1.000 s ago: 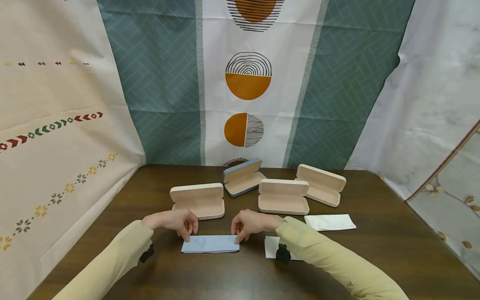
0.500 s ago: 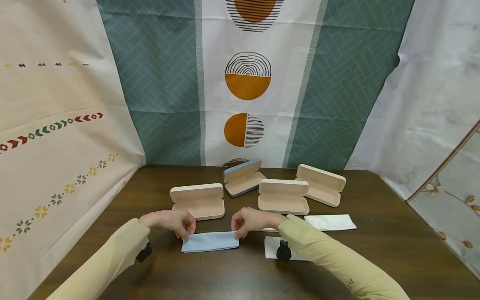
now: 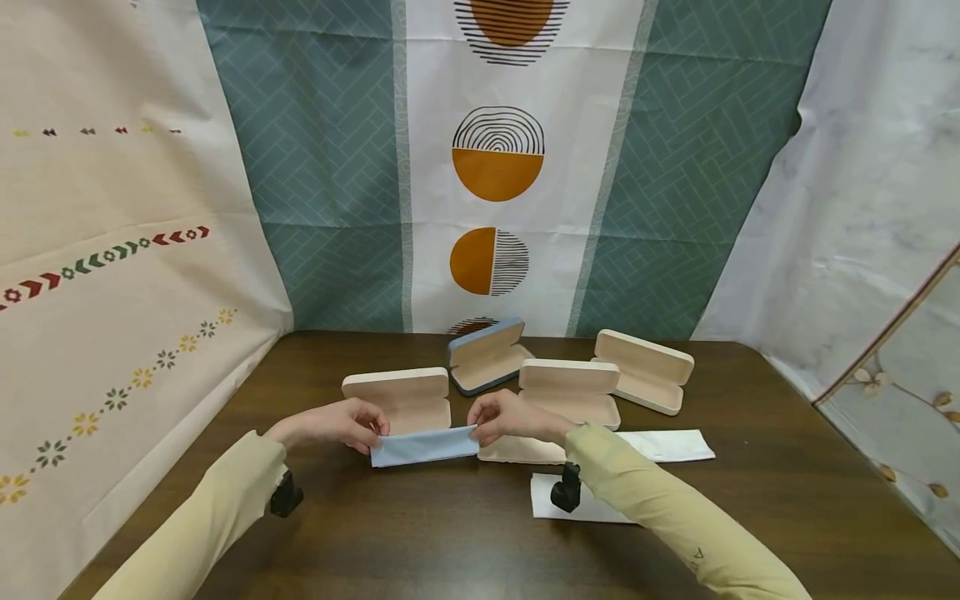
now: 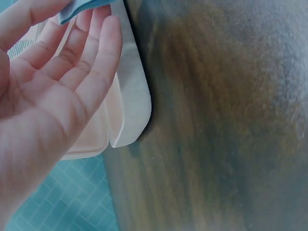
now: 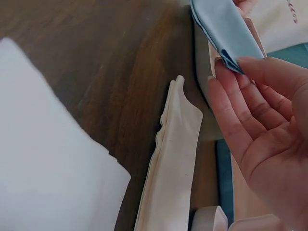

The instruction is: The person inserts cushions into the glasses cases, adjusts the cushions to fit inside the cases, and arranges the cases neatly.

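Observation:
A folded light blue cloth (image 3: 424, 447) is stretched between my two hands, raised off the table at the front of the left open glasses case (image 3: 396, 383). My left hand (image 3: 339, 423) pinches its left end. At the right end, my right hand (image 3: 517, 417) pinches it between thumb and fingers; the right wrist view shows the stacked layers of the cloth (image 5: 228, 31) there. In the left wrist view, only a corner of the cloth (image 4: 82, 8) shows, and the fingers overlap the pale case (image 4: 137, 108).
Three more glasses cases stand open behind: a blue one (image 3: 486, 358), a pale one (image 3: 568, 375) in the middle and another pale case (image 3: 645, 367) at right. A folded cream cloth (image 3: 521, 451) and two white cloths (image 3: 671, 446) lie on the brown table (image 3: 420, 550).
Both hands have lifted the light blue cloth off the table and carried it forward toward the left case. The cream cloth beneath the right hand now shows more.

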`<state>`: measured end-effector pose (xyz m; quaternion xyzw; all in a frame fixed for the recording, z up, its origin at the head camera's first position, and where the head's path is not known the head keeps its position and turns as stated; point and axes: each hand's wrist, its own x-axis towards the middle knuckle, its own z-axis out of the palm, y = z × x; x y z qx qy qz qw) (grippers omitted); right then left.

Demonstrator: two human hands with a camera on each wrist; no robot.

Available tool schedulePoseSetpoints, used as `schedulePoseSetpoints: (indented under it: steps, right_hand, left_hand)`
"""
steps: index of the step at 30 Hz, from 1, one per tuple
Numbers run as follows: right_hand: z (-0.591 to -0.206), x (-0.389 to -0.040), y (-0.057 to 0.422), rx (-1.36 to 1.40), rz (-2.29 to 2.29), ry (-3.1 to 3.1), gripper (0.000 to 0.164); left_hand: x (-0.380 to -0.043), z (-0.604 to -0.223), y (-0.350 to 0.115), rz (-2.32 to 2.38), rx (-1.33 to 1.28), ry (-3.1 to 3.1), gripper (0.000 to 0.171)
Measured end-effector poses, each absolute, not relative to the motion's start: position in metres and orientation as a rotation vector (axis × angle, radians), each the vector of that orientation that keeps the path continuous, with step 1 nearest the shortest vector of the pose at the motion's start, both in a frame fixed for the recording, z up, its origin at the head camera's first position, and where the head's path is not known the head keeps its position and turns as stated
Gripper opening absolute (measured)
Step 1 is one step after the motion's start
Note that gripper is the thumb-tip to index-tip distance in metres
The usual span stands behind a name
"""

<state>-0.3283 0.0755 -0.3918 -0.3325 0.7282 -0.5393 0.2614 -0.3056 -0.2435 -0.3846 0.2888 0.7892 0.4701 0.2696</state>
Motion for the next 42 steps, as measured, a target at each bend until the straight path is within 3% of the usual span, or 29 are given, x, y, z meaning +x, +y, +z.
schedulePoseSetpoints:
  steps: [10, 18, 30, 42]
  right_hand:
    - [-0.4, -0.335, 0.069, -0.688, -1.703, 1.908, 0.014]
    - [-0.407, -0.338, 0.06, -0.578, -1.823, 1.878, 0.019]
    - [-0.412, -0.338, 0.039, -0.501, -1.918, 1.905, 0.022]
    - [-0.417, -0.343, 0.023, -0.494, -1.916, 2.057, 0.018]
  left_hand:
    - [-0.309, -0.391, -0.249, 1.533, 0.731, 2.046, 0.016]
    - [-0.307, -0.393, -0.253, 1.595, 0.728, 2.144, 0.003]
    - [-0.302, -0.399, -0.259, 1.665, 0.555, 2.325, 0.021]
    - [-0.292, -0.395, -0.257, 1.705, 0.339, 2.578, 0.018]
